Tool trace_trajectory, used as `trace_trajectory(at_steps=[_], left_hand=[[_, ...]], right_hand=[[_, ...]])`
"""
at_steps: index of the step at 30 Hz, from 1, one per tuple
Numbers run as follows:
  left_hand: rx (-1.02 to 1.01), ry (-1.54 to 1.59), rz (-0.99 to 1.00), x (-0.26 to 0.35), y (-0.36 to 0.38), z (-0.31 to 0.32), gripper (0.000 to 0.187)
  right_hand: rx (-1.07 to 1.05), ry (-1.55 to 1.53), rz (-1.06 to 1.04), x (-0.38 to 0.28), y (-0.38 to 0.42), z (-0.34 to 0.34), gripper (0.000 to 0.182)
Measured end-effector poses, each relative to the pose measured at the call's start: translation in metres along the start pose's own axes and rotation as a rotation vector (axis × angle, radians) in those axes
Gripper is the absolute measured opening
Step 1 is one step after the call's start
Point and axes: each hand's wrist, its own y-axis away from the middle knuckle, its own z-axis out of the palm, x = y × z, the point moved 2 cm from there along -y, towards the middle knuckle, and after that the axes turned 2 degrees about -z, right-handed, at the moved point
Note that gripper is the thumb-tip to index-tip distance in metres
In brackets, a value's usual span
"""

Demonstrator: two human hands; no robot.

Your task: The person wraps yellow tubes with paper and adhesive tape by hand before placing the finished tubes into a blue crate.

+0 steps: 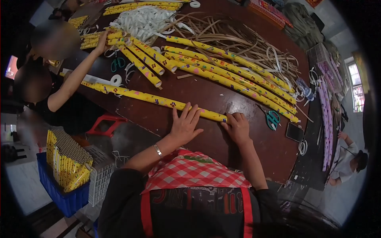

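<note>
A long yellow patterned roll (147, 96) lies across the dark red table in front of me. My left hand (185, 123) rests flat on it with the fingers spread, right of its middle. At the roll's right end, my right hand (237, 127) has its fingers curled in against the tip, thumb and fingers pressed on it. Several more yellow rolls (234, 81) lie side by side beyond my hands. Teal-handled scissors (272, 119) and a phone (295, 132) sit to the right of my right hand.
Brown strips (222, 33) and white strips (145, 20) are heaped at the back. A co-worker's hand (102, 43) touches shorter rolls at the left. A blue crate (65, 198) of yellow rolls and a red stool (106, 122) stand left of the table. White tape (116, 81) lies nearby.
</note>
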Motion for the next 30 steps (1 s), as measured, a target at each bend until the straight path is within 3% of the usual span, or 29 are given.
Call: trace_trajectory(at_steps=[6, 8, 11, 16, 30], left_hand=[[-0.008, 0.055, 0.069, 0.029, -0.018, 0.008, 0.069], [-0.008, 0.030, 0.097, 0.026, -0.020, 0.013, 0.068], [-0.015, 0.033, 0.132, 0.022, -0.021, 0.013, 0.066], [-0.010, 0.029, 0.120, 0.022, -0.011, 0.018, 0.068], [-0.055, 0.002, 0.097, 0.022, -0.013, 0.015, 0.064]], right_hand=[[0.004, -0.048, 0.051, -0.004, 0.000, -0.004, 0.039], [-0.014, 0.108, 0.006, -0.009, -0.001, -0.009, 0.046], [-0.051, 0.083, 0.000, -0.028, -0.003, -0.001, 0.056], [-0.080, 0.043, -0.125, -0.054, -0.006, 0.033, 0.056], [-0.067, 0.137, 0.037, -0.026, 0.034, 0.015, 0.062]])
